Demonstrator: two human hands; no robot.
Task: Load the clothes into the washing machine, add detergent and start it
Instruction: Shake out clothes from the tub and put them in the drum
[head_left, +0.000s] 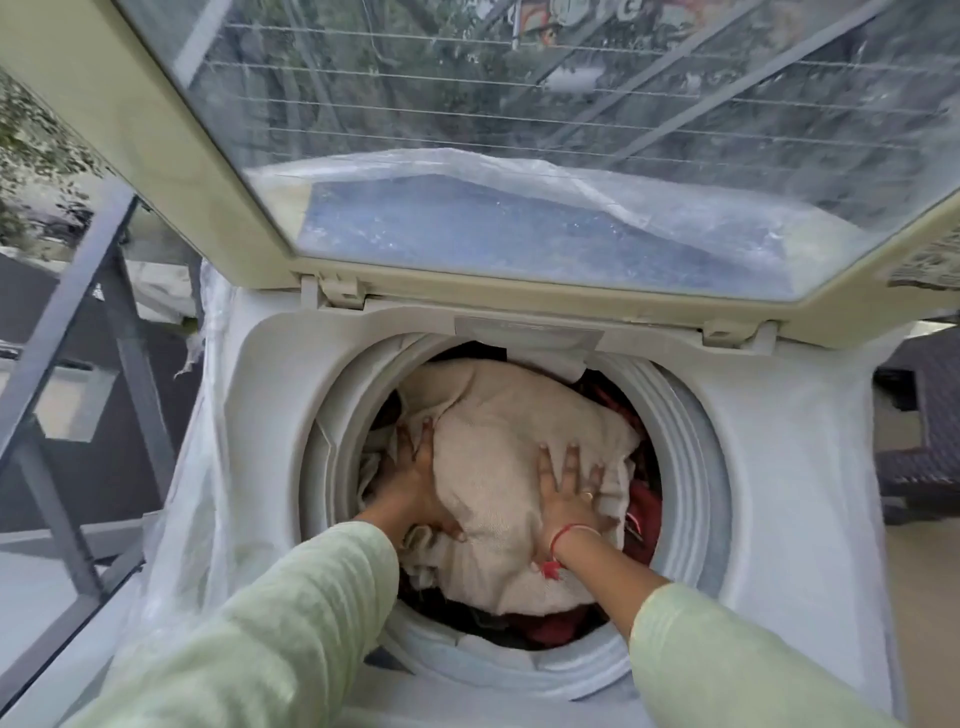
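While pressed: cream towel (498, 441) lay under both hands in the drum (685, 431).
Left hand (415, 488): flat, fingers apart.
Right hand (563, 496): flat, fingers spread.
Towel: crumpled, over red clothes (644, 514).

The washing machine (270, 415) is smooth white plastic, a bit shiny. Thin see-through plastic wrap (171, 499) hangs crinkly on its side. The lid (519, 130) has a glossy glass pane in a cream plastic frame (the glass looks dusty). The cream towel (498, 467) is soft, fuzzy cloth. The sleeves (291, 623) are matt pale green cloth. The railing (62, 312) is dull grey metal.
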